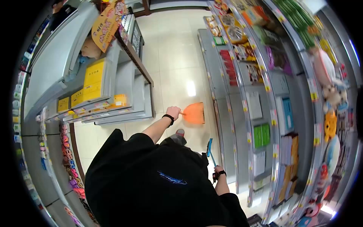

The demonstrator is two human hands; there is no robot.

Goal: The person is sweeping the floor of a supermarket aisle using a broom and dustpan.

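My left hand (173, 112) reaches out over the aisle floor, its fingers wrapped round the handle of an orange dustpan (193, 113). The dustpan's wide mouth faces the right-hand shelves. Lower down and to the right, my right hand (219, 170) is closed on the thin handle of a blue broom (210, 148). The broom's narrow head, dark along one side, points up the aisle, close to the foot of the right shelves. Both wrists carry black bands. One of my shoes (180, 132) shows between the hands.
Tall grey shelving (234, 117) with packets, notebooks and plush toys (331, 125) lines the right side. On the left, a shelf unit (149, 94) with a brown edge holds yellow boxes (93, 79). Pale shiny floor tiles (174, 56) run between them. A person (60, 13) is at the top left.
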